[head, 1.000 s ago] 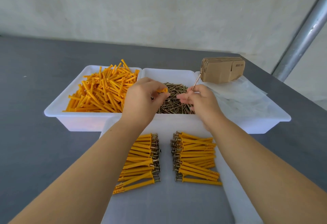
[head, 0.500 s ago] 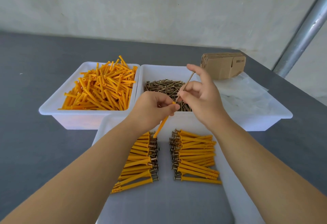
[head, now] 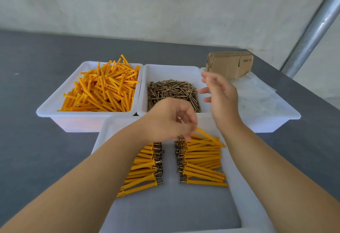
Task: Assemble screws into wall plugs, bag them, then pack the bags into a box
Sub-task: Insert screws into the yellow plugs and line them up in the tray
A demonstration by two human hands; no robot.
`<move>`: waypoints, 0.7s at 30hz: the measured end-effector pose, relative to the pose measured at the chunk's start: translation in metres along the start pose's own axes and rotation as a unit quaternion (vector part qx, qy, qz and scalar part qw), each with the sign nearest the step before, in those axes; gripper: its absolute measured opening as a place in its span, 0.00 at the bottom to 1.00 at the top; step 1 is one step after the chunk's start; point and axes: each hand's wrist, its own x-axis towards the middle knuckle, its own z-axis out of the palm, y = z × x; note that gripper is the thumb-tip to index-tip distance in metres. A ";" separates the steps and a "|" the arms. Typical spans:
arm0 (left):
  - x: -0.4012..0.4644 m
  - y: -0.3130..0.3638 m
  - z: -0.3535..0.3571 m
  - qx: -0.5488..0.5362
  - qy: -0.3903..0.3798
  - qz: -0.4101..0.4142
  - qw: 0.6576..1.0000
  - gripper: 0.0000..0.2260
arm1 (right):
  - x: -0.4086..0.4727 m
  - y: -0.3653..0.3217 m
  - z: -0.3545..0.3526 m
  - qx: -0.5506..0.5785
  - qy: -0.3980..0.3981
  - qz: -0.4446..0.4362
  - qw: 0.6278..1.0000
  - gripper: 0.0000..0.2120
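under the left hand (head: 170, 120), a pinched wall plug (head: 209, 137) slants tip down-right; right hand (head: 219, 94) spread, holding nothing.

Orange wall plugs (head: 103, 89), brass-brown screws (head: 173, 91), white trays (head: 88, 120), brown cardboard boxes (head: 230, 63), dark grey table (head: 36, 58), were all plain, unpatterned.

I see a dark grey table (head: 36, 159) carrying four white trays: the plug tray (head: 55, 112) left beyond my fingers, screw tray (head: 143, 85), bag tray (head: 287, 118) right, near tray (head: 103, 137) underneath.
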 end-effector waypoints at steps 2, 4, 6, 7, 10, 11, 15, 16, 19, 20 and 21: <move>0.000 0.003 0.012 0.071 -0.030 0.038 0.996 0.05 | 0.002 0.004 -0.003 -0.009 0.011 0.013 1.000 0.10; 0.003 0.005 0.023 0.203 -0.054 0.052 0.976 0.08 | 0.004 0.007 -0.005 -0.019 0.012 0.021 1.000 0.10; 0.008 0.007 0.030 0.341 -0.106 0.017 0.934 0.14 | 0.006 0.008 -0.006 -0.028 0.013 0.022 0.999 0.10; 0.010 0.007 0.034 0.386 -0.125 -0.001 0.914 0.15 | 0.006 0.008 -0.007 -0.031 0.015 0.022 0.999 0.10; 0.011 0.006 0.045 0.432 -0.156 -0.007 0.888 0.14 | 0.007 0.009 -0.008 -0.032 0.018 0.022 0.999 0.10; 0.009 0.005 0.049 0.439 -0.160 0.004 0.884 0.14 | 0.007 0.010 -0.008 -0.032 0.016 0.023 0.999 0.10; 0.007 0.003 0.069 0.497 -0.161 0.048 0.851 0.03 | 0.006 0.011 -0.006 -0.036 0.007 0.023 0.999 0.09; 0.008 0.001 0.074 0.511 -0.162 0.050 0.843 0.04 | 0.006 0.011 -0.005 -0.038 0.006 0.021 0.999 0.09; 0.008 -0.003 0.081 0.538 -0.168 0.056 0.824 0.09 | 0.006 0.012 -0.005 -0.040 0.002 0.018 0.999 0.09; 0.008 -0.003 0.082 0.544 -0.170 0.059 0.820 0.11 | 0.006 0.013 -0.005 -0.038 0.003 0.019 0.999 0.08; 0.008 -0.004 0.084 0.545 -0.172 0.061 0.818 0.12 | 0.006 0.013 -0.005 -0.037 0.003 0.019 0.999 0.08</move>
